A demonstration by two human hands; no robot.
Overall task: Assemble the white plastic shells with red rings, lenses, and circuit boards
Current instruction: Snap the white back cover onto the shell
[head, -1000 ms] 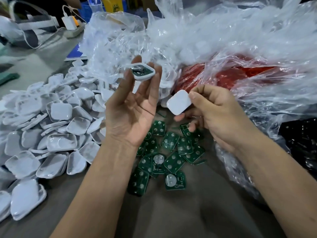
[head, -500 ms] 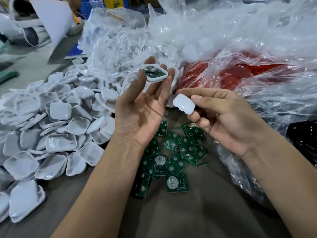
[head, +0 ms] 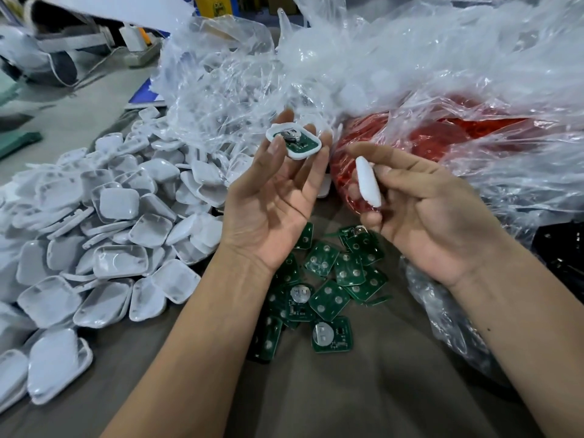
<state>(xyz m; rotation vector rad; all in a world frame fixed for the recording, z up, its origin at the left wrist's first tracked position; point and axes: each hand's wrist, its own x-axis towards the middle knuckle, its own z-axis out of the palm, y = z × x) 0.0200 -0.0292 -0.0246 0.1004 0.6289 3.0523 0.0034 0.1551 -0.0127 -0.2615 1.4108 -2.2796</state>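
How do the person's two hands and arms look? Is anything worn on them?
Both the left hand and the right hand are bare: no gloves, rings, watch or bracelet show. Both forearms are uncovered too, with no sleeve visible as far as the picture's edge. The right forearm bears a few small dark spots.

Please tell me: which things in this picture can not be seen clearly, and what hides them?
Head view only:
- Red parts: inside a crinkled clear plastic bag; single pieces cannot be told.
- White shell in the right hand: seen edge-on, its inner side hidden.
- Shell with circuit board in the left hand: fingers cover its edges; any lens or ring cannot be told.
- Dark items: cut by the right edge.
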